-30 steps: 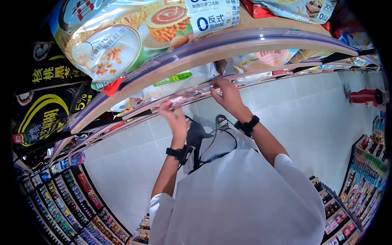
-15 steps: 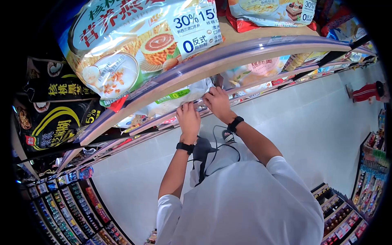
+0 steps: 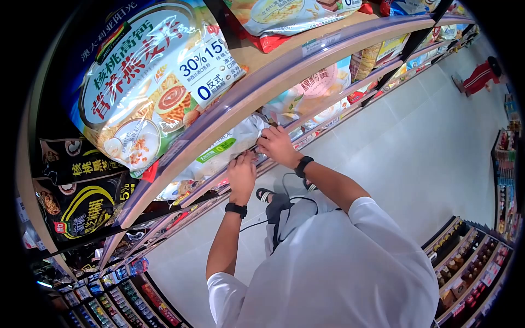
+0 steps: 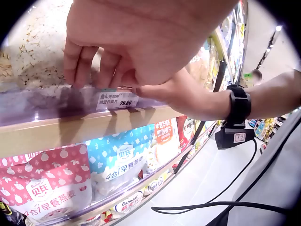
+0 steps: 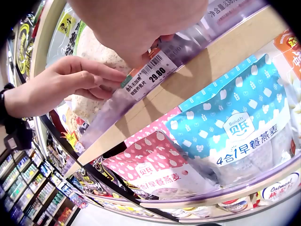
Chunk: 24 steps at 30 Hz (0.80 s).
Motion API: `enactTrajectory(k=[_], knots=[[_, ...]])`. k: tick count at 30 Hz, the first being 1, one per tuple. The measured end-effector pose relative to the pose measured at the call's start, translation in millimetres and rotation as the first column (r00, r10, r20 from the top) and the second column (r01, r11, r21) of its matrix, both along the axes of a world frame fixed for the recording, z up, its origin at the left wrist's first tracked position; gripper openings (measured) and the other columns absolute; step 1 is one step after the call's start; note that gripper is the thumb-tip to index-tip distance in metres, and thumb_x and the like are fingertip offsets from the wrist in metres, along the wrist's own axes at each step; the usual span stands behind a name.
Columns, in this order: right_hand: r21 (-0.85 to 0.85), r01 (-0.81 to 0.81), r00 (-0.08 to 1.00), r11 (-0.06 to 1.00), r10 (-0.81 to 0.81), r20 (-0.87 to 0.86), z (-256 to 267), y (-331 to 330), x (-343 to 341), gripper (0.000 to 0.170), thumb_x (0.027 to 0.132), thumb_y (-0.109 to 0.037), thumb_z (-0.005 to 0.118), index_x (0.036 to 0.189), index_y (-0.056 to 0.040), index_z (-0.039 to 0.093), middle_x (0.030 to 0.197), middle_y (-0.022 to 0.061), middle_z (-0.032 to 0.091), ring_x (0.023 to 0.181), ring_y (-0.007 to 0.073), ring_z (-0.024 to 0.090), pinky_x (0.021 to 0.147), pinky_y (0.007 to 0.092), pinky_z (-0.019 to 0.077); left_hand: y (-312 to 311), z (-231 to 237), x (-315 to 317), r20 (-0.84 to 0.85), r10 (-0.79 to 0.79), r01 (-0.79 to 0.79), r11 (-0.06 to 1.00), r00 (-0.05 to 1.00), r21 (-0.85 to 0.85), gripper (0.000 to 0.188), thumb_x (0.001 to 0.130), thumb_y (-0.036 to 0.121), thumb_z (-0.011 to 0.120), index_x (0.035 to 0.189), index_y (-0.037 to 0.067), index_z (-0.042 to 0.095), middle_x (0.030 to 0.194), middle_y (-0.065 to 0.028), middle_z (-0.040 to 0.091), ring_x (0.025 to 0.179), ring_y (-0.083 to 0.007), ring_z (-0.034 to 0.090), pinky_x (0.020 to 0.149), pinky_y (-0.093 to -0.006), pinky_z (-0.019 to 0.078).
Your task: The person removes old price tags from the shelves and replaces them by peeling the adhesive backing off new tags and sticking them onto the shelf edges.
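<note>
A white price tag (image 5: 153, 75) printed 29.80 sits at the clear plastic strip (image 5: 101, 117) along a shelf edge. My left hand (image 3: 241, 175) pinches the tag's left end, fingertips right at the strip's rim. From the other side my right hand (image 3: 279, 146) holds the tag's upper edge; its fingertips are partly hidden behind the hand in the right wrist view. An orange and green edge shows just behind the tag. Directly behind both hands stands a clear bag of flakes (image 4: 37, 47) with a green label.
On the shelf above lies a large oatmeal bag (image 3: 158, 82), with black pouches (image 3: 85, 208) to its left. Pink (image 5: 162, 165) and blue oatmeal pouches (image 5: 235, 122) stand one shelf below. A person in red (image 3: 481, 76) is far right on the pale floor (image 3: 404, 147).
Both hands were apart at the shelf edge; they have come together at the strip, and the right hand has moved closer to the left. The head view has turned and shifted.
</note>
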State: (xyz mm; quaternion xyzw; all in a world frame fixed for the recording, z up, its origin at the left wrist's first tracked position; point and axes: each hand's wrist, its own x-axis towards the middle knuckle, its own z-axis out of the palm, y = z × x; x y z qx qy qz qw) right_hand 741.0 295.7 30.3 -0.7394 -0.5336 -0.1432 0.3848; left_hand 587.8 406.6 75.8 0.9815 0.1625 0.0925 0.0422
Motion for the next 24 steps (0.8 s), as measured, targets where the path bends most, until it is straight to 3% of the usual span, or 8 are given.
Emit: enactTrajectory(k=[7,13,17,19,21,24], knots=[[0.038,-0.013,1.0,0.999,0.013,-0.008,-6.1,1.1,1.7,0.021,0.07,-0.022,0.076,0.085,-0.0138,0.063,0.09,0.0035,0.054,0.092,0.0228,0.053,0.08,0.0371,0.0393,2.9,8.8,-2.1,-0.025,-0.046,0.044,0.997,0.999,-0.055,0.038,0.083,0.014,0.066,0.12,0.008,0.064,0.111,-0.0129,0.068,0.1,-0.0327,0.062,0.092,-0.0435,0.0501],[0.042,-0.024,0.999,0.999,0.026,-0.038,-6.8,0.4,-0.1,0.019,0.073,-0.019,0.074,0.087,-0.0122,0.062,0.09,0.0049,0.053,0.092,0.0239,0.054,0.08,0.0372,0.0403,5.9,9.4,11.3,-0.135,0.053,-0.044,0.997,0.989,0.067,0.023,0.085,0.017,0.066,0.107,0.008,0.068,0.095,-0.0126,0.071,0.083,-0.0321,0.068,0.074,-0.0418,0.056],[0.128,-0.127,0.958,0.984,0.155,-0.24,-1.0,-15.1,-5.8,0.013,0.083,-0.016,0.069,0.093,-0.0105,0.063,0.089,0.0082,0.058,0.086,0.0278,0.058,0.076,0.0397,0.0441,7.4,9.6,20.3,-0.14,0.059,-0.041,0.991,0.988,0.125,0.013,0.09,0.022,0.064,0.094,0.01,0.067,0.081,-0.0114,0.07,0.069,-0.0327,0.069,0.063,-0.0413,0.0558],[0.126,-0.239,0.872,0.963,0.27,-0.409,2.8,-34.4,-17.3,0.01,0.086,-0.015,0.065,0.094,-0.0086,0.063,0.087,0.0115,0.061,0.083,0.0306,0.061,0.074,0.0414,0.0472,12.4,9.3,18.7,-0.094,-0.002,0.013,0.993,0.996,0.118,0.014,0.092,0.025,0.063,0.092,0.011,0.066,0.078,-0.0114,0.07,0.067,-0.033,0.068,0.061,-0.0418,0.0552],[0.022,-0.385,0.713,0.923,0.313,-0.627,3.7,-61.5,-27.4,0.01,0.089,-0.014,0.061,0.096,-0.0077,0.063,0.083,0.0138,0.064,0.076,0.0332,0.064,0.07,0.0426,0.0498,13.5,13.4,16.1,-0.117,-0.01,0.025,0.992,0.993,0.127,0.013,0.092,0.025,0.063,0.093,0.013,0.067,0.081,-0.0104,0.07,0.071,-0.0319,0.069,0.061,-0.0425,0.0539],[-0.029,-0.372,0.708,0.928,0.263,-0.655,-10.1,-95.6,-32.9,0.009,0.09,-0.015,0.06,0.094,-0.0083,0.062,0.079,0.0115,0.064,0.073,0.0326,0.063,0.067,0.0432,0.0481,17.2,1.3,19.1,-0.034,-0.03,0.034,0.99,0.999,0.136,0.013,0.092,0.025,0.063,0.094,0.013,0.067,0.082,-0.0093,0.07,0.074,-0.031,0.069,0.063,-0.0426,0.0534]])
